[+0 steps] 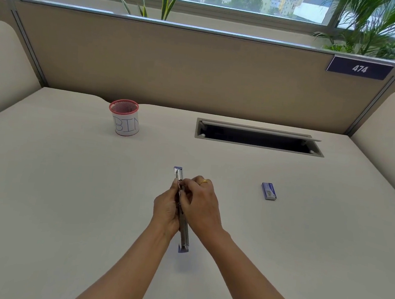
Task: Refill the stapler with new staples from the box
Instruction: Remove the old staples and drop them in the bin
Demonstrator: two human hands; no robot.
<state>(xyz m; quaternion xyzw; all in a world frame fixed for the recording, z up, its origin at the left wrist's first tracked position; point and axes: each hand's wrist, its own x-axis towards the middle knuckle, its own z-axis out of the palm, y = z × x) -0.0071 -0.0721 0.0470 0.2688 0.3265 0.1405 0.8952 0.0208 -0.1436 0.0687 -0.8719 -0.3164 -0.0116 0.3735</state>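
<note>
A long, narrow metal stapler (184,238) with blue ends is unfolded flat and held over the middle of the desk, pointing away from me. My left hand (165,210) grips its left side around the middle. My right hand (201,207), wearing a gold ring, closes on it from the right, fingertips pinching at the hinge area. The hands hide the stapler's middle; I cannot tell whether staples are inside. The small blue staple box (269,191) lies shut on the desk to the right, apart from both hands.
A pink mesh cup labelled BIN (125,118) stands at the back left. An open cable slot (258,138) is set in the desk (67,185) at the back right. Beige partition panels enclose the desk on three sides.
</note>
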